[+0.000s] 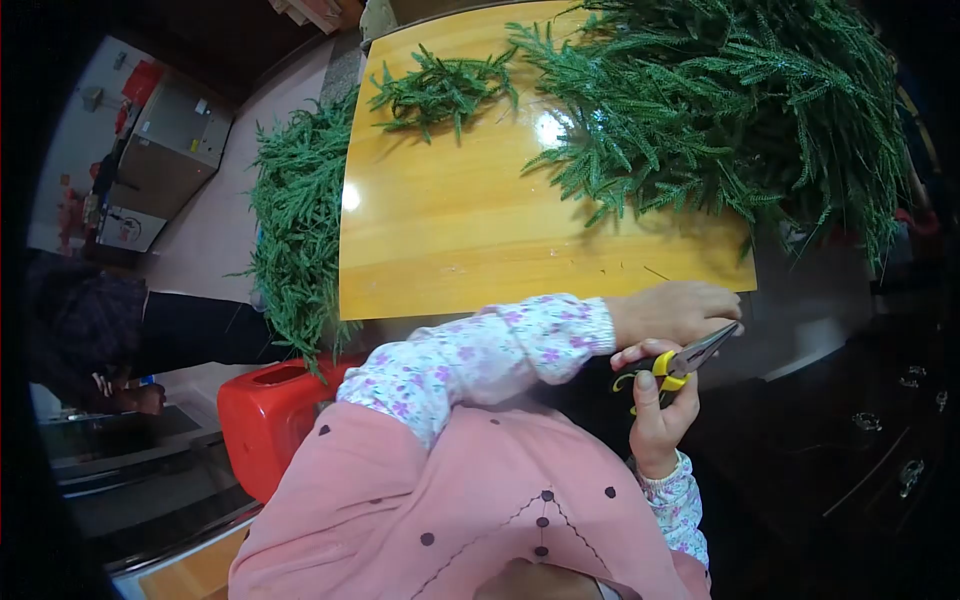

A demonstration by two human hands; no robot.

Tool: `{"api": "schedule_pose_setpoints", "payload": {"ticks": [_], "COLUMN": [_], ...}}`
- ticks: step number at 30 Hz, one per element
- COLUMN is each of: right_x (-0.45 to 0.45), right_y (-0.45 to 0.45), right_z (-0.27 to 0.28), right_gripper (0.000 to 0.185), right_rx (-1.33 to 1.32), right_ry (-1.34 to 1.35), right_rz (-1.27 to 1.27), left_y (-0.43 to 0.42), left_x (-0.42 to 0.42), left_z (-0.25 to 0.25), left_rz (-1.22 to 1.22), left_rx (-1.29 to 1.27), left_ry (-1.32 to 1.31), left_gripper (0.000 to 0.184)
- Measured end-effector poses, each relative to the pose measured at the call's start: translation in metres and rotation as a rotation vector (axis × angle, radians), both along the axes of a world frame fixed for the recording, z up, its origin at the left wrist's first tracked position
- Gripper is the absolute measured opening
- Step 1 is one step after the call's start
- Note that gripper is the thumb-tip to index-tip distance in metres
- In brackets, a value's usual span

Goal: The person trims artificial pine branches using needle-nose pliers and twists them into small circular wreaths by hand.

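My left hand (pixel 675 310) reaches across to the right at the table's front edge. Its fingers are bent together beside the tips of the pliers, and what they hold, if anything, is too small or hidden to name. Just below it, my right hand (pixel 662 415) is closed around pliers (pixel 682 366) with yellow and black handles, their long grey jaws pointing up and right. On the yellow wooden table (pixel 440 220) lie a small bunch of green sprigs (pixel 440 90) and, at the right, a large heap of green artificial branches (pixel 720 110).
Another green heap (pixel 300 210) stands left of the table, above a red plastic stool (pixel 265 420). Another person in dark clothes (pixel 190 325) is at the far left. A cabinet (pixel 175 140) stands behind. Small dark scraps lie near the table's front edge.
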State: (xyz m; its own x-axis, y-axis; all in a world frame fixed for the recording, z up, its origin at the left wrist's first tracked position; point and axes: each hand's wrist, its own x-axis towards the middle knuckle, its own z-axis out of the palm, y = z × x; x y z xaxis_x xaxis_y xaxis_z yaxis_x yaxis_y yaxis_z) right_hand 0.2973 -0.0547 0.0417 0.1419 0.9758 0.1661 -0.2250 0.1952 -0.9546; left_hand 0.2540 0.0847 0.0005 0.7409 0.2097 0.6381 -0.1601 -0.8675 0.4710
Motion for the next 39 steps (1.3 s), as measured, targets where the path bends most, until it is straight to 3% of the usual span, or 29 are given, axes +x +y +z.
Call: {"api": "schedule_pose_setpoints", "payload": {"ticks": [2,4,10,11,15,16,19,20,23,26,29,33,37,38,39], "right_x": [0.0,0.001,0.0,-0.001,-0.005,-0.006,-0.007,-0.008,-0.008,-0.007,-0.005,-0.005,-0.008,-0.008,-0.008], "right_y": [-0.001,0.0,0.008,0.009,0.013,0.013,0.015,0.015,0.017,0.019,0.021,0.022,0.021,0.021,0.021], "right_z": [-0.003,-0.005,-0.012,-0.011,-0.012,-0.014,-0.017,-0.018,-0.02,-0.023,-0.027,-0.031,-0.027,-0.027,-0.027], "right_gripper": [0.028,0.026,0.024,0.024,0.021,0.021,0.02,0.02,0.02,0.02,0.019,0.019,0.02,0.02,0.02], "right_rx": [-0.01,0.002,-0.035,-0.047,-0.066,-0.067,-0.08,-0.088,-0.122,-0.148,-0.133,-0.141,-0.196,-0.195,-0.193], "right_ry": [-0.045,-0.134,-0.236,-0.274,-0.394,-0.408,-0.445,-0.451,-0.441,-0.437,-0.46,-0.466,-0.457,-0.46,-0.462], "right_rz": [0.002,-0.008,0.022,0.029,0.025,0.027,0.038,0.041,0.052,0.072,0.078,0.082,0.086,0.088,0.089], "left_y": [0.012,0.021,0.113,0.137,0.196,0.205,0.211,0.208,0.202,0.196,0.191,0.189,0.166,0.173,0.169], "left_x": [-0.03,-0.069,-0.19,-0.211,-0.262,-0.273,-0.28,-0.28,-0.285,-0.308,-0.324,-0.338,-0.321,-0.323,-0.319], "left_z": [0.012,0.024,0.043,0.043,0.035,0.033,0.026,0.023,0.027,0.019,0.015,0.012,0.03,0.017,0.02], "left_rz": [0.02,0.206,0.847,0.942,1.287,1.274,1.291,1.307,1.241,1.181,1.258,1.235,1.181,1.075,1.093], "left_rx": [0.062,0.121,0.293,0.352,0.413,0.28,-0.078,0.07,0.099,0.149,0.058,-0.254,-0.383,-0.079,-0.018], "left_ry": [-0.049,-0.075,-0.109,-0.058,0.524,0.677,0.817,0.806,0.776,0.576,0.271,-0.064,0.043,0.042,0.184], "left_gripper": [0.026,0.022,0.028,0.03,0.065,0.085,0.09,0.084,0.073,0.06,0.049,0.034,0.029,0.03,0.032]}}
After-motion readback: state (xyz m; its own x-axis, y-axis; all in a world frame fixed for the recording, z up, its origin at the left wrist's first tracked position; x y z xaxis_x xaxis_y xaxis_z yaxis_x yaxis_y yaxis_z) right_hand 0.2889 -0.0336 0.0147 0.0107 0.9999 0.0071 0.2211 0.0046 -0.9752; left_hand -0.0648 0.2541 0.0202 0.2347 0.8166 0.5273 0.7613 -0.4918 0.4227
